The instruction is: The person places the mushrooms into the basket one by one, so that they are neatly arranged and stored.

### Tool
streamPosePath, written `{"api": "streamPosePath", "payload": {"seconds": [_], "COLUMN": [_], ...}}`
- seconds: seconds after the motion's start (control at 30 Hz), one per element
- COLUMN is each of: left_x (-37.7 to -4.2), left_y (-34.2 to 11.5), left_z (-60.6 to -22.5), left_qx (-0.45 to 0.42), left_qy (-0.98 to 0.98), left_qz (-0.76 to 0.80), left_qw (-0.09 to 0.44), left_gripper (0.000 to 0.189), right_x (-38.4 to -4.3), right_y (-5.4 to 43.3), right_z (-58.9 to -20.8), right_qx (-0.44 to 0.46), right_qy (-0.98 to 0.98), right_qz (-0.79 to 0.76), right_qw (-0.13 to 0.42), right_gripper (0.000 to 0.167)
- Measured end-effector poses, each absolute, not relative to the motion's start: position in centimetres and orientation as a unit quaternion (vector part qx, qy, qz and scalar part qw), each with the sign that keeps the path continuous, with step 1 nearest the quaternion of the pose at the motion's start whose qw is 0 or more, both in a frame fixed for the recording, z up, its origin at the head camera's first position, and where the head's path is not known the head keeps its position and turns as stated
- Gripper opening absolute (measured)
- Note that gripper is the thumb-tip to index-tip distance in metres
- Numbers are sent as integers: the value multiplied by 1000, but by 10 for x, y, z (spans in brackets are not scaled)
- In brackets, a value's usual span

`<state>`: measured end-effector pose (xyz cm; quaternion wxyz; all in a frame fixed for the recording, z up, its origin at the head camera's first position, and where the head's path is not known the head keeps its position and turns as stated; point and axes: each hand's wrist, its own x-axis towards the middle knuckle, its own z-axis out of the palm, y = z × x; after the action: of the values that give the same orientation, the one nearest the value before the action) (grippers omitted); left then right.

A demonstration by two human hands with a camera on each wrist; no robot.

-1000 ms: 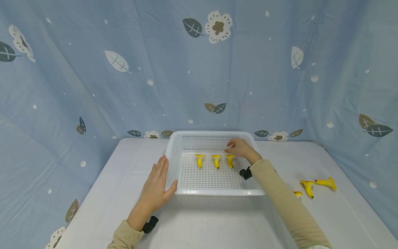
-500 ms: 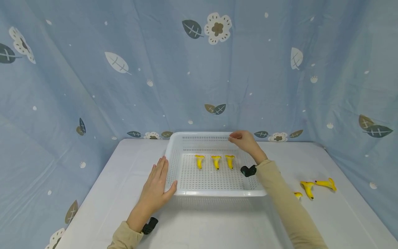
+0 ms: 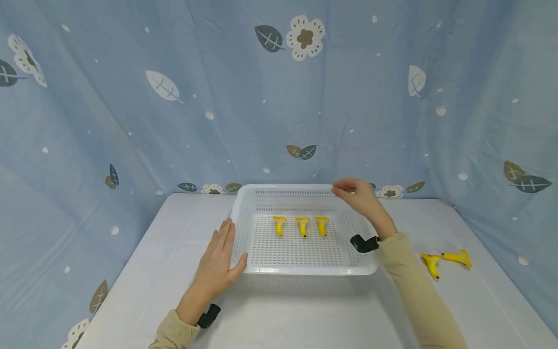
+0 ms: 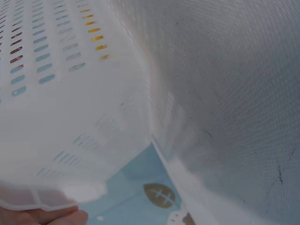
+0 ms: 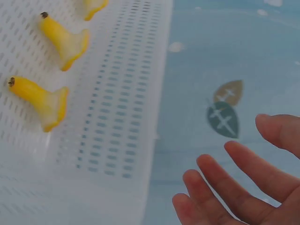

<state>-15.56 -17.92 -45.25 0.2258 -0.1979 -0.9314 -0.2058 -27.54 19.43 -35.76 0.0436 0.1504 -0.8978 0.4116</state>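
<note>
A white perforated plastic basket (image 3: 296, 270) stands on the table, with three yellow trumpet-shaped mushrooms lying in a row inside. They are the left mushroom (image 3: 279, 226), the middle mushroom (image 3: 302, 227) and the right mushroom (image 3: 322, 226). In the right wrist view a mushroom (image 5: 35, 101) shows a flared cap and a dark stem tip. My left hand (image 3: 216, 264) rests straight-fingered along the basket's left rim; its fingertips (image 4: 63, 215) meet the rim in the left wrist view. Over the far right corner is my right hand (image 3: 359, 196), its fingers loosely bent and apart, holding nothing.
Two more mushrooms lie on the table right of the basket: one pointing forward (image 3: 431, 265), one lying sideways (image 3: 457, 258). A blue patterned curtain (image 3: 279, 97) hangs behind and on both sides. The white tabletop (image 3: 296, 315) extends in front of the basket.
My right hand has moved from above the right mushroom up and rightward to the basket's far right corner. Its sleeve now covers a third mushroom on the table. The left hand stays put.
</note>
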Motion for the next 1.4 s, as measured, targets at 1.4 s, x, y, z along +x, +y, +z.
{"api": "streamPosePath", "payload": {"seconds": [1.4], "left_x": [-155], "left_y": [-180], "left_z": [-451], "left_qx": [-192], "left_qy": [-934], "left_qz": [-212], "left_qw": [213], "left_gripper": [80], "right_x": [-172], "right_y": [344], "right_z": [-362], "right_qx": [-108], "right_qy": [-886], "right_qz": [391], "right_qw": [225], "right_gripper": [47]}}
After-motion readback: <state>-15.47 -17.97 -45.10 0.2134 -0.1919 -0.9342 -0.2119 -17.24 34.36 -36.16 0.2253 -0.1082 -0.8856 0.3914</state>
